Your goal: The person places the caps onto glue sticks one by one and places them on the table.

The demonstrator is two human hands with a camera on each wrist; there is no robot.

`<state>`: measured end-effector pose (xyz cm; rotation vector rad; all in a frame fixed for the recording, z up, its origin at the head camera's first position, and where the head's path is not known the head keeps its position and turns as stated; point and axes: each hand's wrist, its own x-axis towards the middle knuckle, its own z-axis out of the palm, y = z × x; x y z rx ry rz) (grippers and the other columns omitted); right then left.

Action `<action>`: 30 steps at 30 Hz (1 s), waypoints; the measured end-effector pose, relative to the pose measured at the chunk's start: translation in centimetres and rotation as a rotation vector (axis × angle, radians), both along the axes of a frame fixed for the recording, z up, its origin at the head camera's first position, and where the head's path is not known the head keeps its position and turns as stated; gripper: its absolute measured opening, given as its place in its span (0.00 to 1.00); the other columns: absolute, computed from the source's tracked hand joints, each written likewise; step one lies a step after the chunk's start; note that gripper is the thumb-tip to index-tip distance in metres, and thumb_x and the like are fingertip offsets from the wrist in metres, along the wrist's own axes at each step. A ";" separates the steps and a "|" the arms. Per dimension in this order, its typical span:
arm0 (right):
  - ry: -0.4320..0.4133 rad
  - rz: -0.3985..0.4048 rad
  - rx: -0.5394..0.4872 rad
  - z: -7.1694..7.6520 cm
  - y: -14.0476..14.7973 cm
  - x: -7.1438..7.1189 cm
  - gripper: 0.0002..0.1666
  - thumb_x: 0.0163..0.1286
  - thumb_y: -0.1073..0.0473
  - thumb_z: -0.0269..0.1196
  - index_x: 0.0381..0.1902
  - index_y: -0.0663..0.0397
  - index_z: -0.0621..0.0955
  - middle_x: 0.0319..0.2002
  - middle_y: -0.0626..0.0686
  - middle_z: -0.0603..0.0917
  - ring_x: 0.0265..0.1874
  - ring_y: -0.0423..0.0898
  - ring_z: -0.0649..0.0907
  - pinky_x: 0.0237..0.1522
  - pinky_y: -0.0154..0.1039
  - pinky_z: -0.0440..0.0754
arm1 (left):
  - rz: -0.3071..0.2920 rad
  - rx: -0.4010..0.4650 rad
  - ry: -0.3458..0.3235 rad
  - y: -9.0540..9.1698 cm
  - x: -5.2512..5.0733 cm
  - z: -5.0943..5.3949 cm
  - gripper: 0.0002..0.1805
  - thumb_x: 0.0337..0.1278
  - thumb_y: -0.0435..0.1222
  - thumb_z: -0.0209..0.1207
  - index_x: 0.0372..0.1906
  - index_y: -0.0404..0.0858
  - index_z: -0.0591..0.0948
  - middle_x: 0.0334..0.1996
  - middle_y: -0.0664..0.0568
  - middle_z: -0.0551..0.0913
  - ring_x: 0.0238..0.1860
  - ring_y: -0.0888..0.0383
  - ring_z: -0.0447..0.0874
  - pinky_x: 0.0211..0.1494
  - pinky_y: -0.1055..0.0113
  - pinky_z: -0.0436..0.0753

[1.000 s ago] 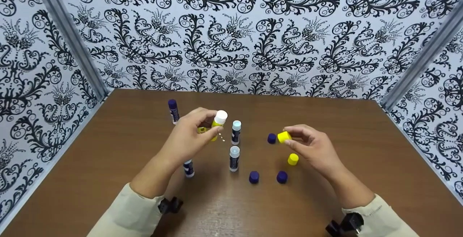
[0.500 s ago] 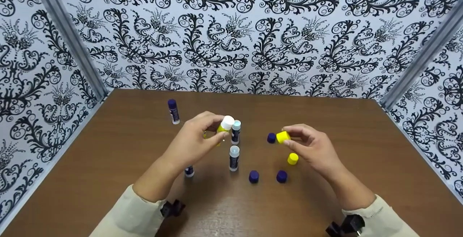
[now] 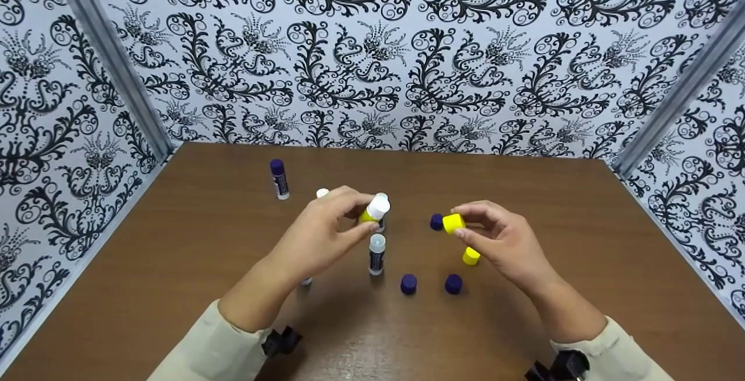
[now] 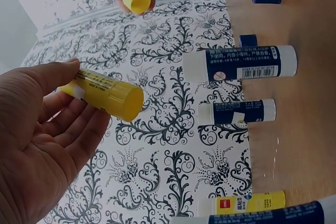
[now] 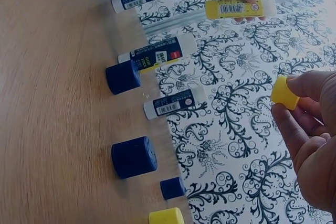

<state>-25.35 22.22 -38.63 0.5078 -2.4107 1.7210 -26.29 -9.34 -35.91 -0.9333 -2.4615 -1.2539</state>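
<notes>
My left hand (image 3: 320, 235) grips an uncapped yellow glue stick (image 4: 107, 94) above the table, its white top tilted up to the right. Between thumb and fingers of my right hand (image 3: 509, 244) is a yellow cap (image 3: 453, 224), its hollow end facing the left hand in the left wrist view. Cap and stick are apart. Below the held stick, an uncapped navy glue stick (image 3: 376, 256) stands upright, with another navy stick (image 4: 239, 112) partly hidden behind. A second yellow glue stick (image 4: 252, 202) stands mostly hidden behind my left hand in the head view.
A capped navy glue stick (image 3: 279, 180) stands at the back left. Navy caps (image 3: 408, 284) and another yellow cap (image 3: 471, 256) sit on the brown table (image 3: 553, 189) near my right hand. My left wrist mostly covers one more navy stick (image 3: 307, 281). Patterned walls (image 3: 372, 67) enclose the table.
My left hand has moved right and slightly nearer with the yellow glue stick, now covering part of the rear navy stick. My right hand has shifted the cap slightly left.
</notes>
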 end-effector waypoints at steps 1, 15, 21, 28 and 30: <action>0.002 0.003 0.000 0.1 0.0 0.1 0.19 0.67 0.64 0.72 0.55 0.62 0.84 0.54 0.56 0.86 0.51 0.44 0.88 0.51 0.34 0.88 | -0.004 -0.005 0.002 0.1 0.0 0.0 0.18 0.63 0.35 0.70 0.57 0.42 0.86 0.46 0.57 0.85 0.47 0.64 0.84 0.55 0.69 0.87; 0.009 0.026 -0.007 0.5 -0.5 0.9 0.18 0.67 0.66 0.72 0.53 0.61 0.84 0.52 0.57 0.86 0.50 0.45 0.89 0.50 0.35 0.89 | -0.023 -0.060 0.041 0.9 0.9 0.0 0.16 0.63 0.36 0.70 0.54 0.42 0.85 0.47 0.55 0.84 0.46 0.59 0.84 0.55 0.63 0.87; 0.028 0.057 -0.028 0.7 -0.9 1.4 0.18 0.66 0.67 0.72 0.53 0.60 0.84 0.50 0.58 0.86 0.47 0.48 0.90 0.48 0.35 0.90 | -0.028 -0.093 0.052 1.2 1.4 0.0 0.17 0.64 0.37 0.70 0.56 0.42 0.85 0.49 0.54 0.85 0.46 0.61 0.83 0.54 0.63 0.87; 0.010 0.053 -0.021 1.0 -1.2 1.9 0.18 0.65 0.67 0.73 0.53 0.61 0.84 0.50 0.58 0.85 0.45 0.49 0.91 0.35 0.34 0.89 | -0.032 -0.121 0.101 1.5 1.6 -0.3 0.18 0.64 0.38 0.70 0.58 0.42 0.85 0.45 0.54 0.84 0.43 0.58 0.82 0.49 0.67 0.85; 0.017 0.056 -0.023 1.0 -1.3 2.0 0.18 0.65 0.67 0.73 0.53 0.63 0.84 0.50 0.57 0.85 0.45 0.49 0.91 0.35 0.34 0.89 | -0.041 -0.121 0.105 1.5 1.6 -0.4 0.18 0.64 0.38 0.70 0.58 0.42 0.85 0.44 0.54 0.84 0.42 0.58 0.83 0.48 0.67 0.85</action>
